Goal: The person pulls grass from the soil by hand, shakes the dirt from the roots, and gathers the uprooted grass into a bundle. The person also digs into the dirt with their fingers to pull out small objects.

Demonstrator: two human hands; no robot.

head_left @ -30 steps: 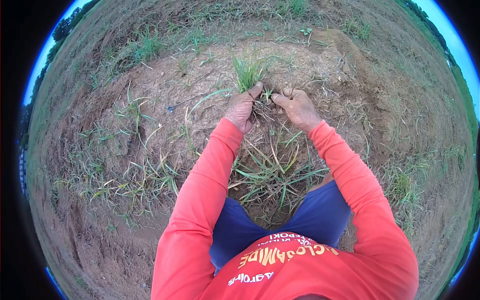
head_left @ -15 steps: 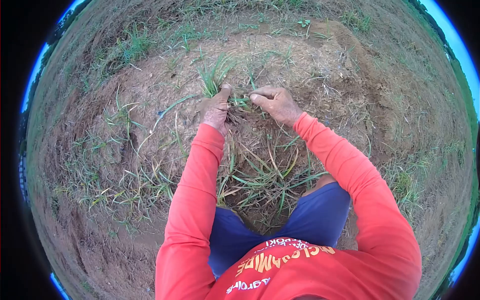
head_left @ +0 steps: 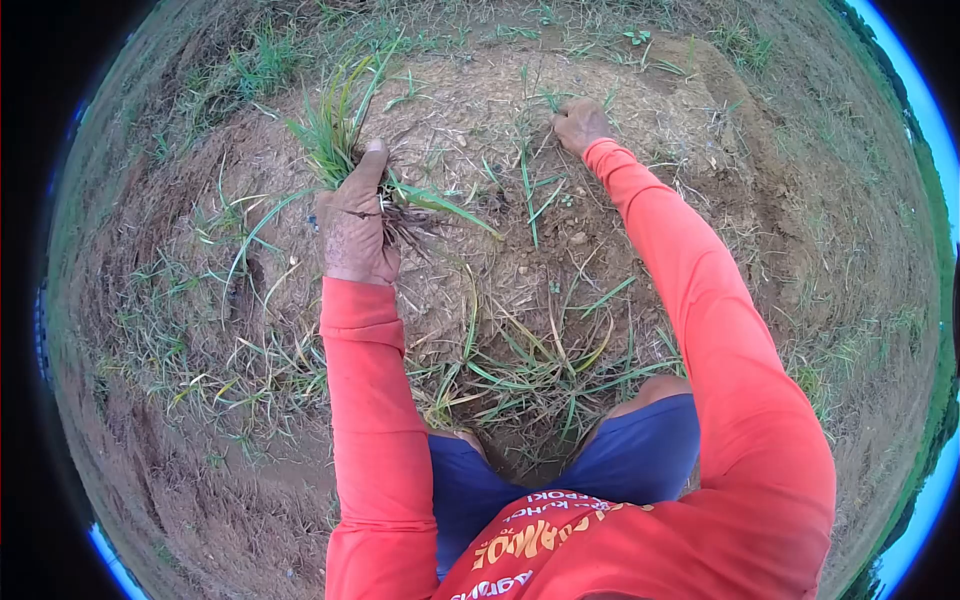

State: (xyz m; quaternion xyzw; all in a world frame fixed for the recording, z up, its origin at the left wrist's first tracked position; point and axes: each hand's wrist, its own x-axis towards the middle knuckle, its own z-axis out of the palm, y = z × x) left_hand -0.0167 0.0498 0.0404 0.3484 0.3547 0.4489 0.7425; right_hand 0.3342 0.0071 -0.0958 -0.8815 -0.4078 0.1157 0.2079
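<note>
My left hand [head_left: 358,222] is closed around a bunch of green grass [head_left: 335,135], its blades pointing up and away and its dark roots hanging out at the right of the palm. Farther out and to the right, my right hand [head_left: 581,125] is down at the soil with its fingers closed, beside a small green tuft [head_left: 553,98]. Its fingertips are hidden from view, so what they hold, if anything, cannot be made out.
A large spreading grass clump [head_left: 560,370] grows just beyond my knees. Bare brown soil [head_left: 450,110] with scattered blades forms a low mound. More grass [head_left: 265,70] stands at the upper left, and weeds grow at the left.
My hands have moved apart. The left one has gone left with the grass bunch, and the right one has reached farther forward and slightly right, to the soil.
</note>
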